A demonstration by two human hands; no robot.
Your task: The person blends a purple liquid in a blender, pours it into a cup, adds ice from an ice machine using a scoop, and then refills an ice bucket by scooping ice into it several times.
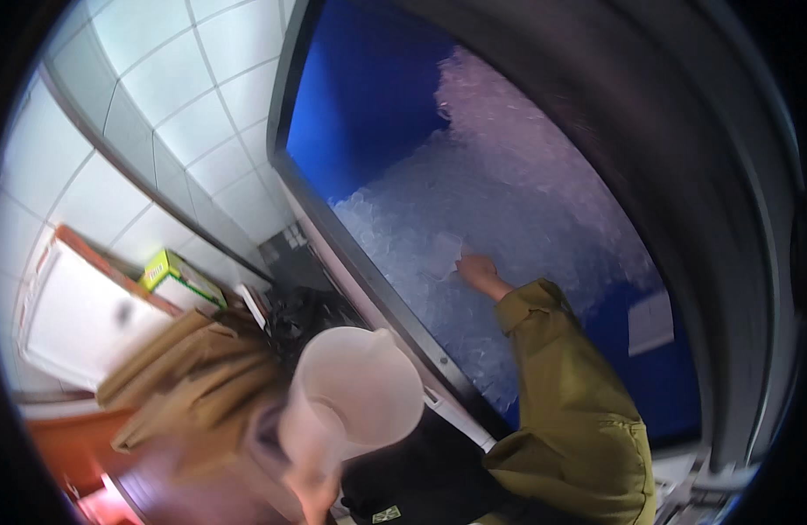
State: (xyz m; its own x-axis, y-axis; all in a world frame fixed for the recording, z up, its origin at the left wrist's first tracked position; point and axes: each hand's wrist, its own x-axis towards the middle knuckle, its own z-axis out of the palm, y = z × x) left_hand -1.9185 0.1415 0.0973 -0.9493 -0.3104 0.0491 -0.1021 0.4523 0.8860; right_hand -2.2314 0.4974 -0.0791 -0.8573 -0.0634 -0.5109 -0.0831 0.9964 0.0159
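My right hand (479, 270) reaches into the blue-lined bin of an ice machine (371, 98) and grips a clear plastic scoop (446, 251). The scoop is pressed against the heap of ice (535, 197), and its outline is hard to make out there. Below, outside the bin's metal rim (403, 315), my left hand (315, 482) is closed on a translucent plastic measuring jug (361, 394). The jug's spout and open mouth face up, and it looks empty. The left hand is blurred and partly cut off by the bottom of the view.
Stacked brown paper bags or cardboard (200, 380) lie left of the jug. Behind them are a green-and-white box (180, 282) and a white panel (82, 315). A black plastic bag (311, 315) lies beside the bin. A dark cover (679, 170) arches over the bin's right side.
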